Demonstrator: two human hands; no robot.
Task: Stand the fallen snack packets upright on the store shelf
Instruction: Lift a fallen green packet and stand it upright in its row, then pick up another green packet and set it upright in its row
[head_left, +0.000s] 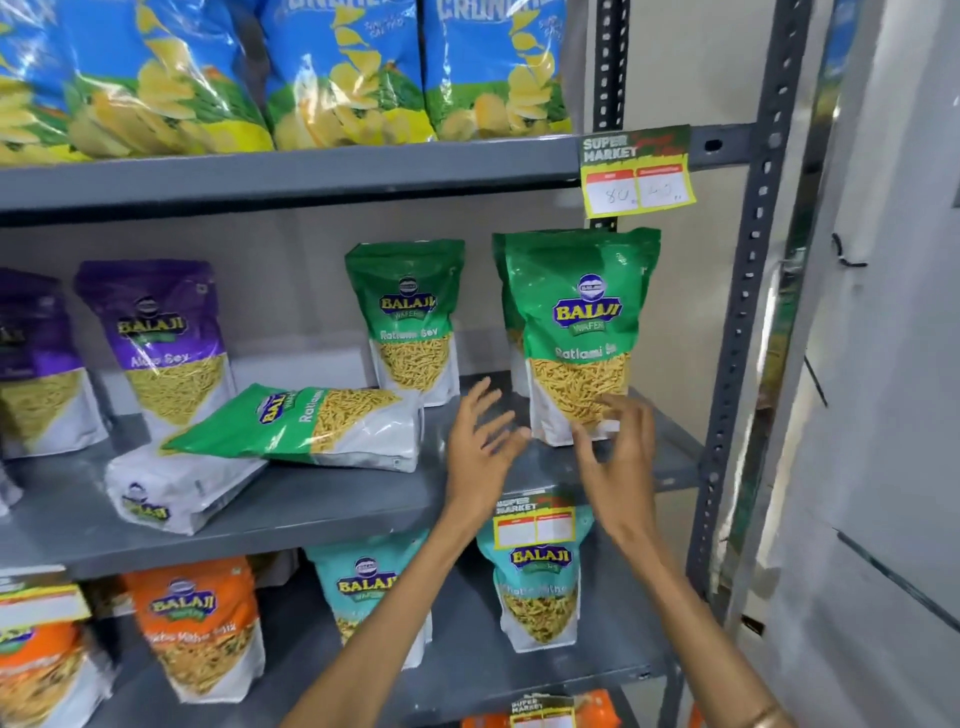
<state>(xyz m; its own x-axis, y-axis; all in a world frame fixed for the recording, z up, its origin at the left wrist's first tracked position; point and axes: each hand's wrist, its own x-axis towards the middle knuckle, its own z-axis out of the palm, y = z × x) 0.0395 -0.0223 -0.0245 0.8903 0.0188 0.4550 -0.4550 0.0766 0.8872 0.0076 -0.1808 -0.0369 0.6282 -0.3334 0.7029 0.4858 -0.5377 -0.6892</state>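
Both hands open, empty: right hand (615, 447) just by upright green packet (579, 332) at shelf (332, 499) right end, left hand (480, 447) beside. Fallen packet (306, 423) lies left atop white packet (171, 491). Next, prob.: reach left, grab top, tip upright.

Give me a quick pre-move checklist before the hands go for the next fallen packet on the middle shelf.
1. Tall green Ratlami Sev pouch at the right upright: ok.
2. Right hand free: ok, fingers open at that pouch's base; contact cannot tell.
3. Left hand free: ok, open, holding nothing.
4. Green pouch lying on its side upright: not ok.
5. White-backed pouch lying under it upright: not ok.
6. Bare grey metal shelf space for standing them: ok.
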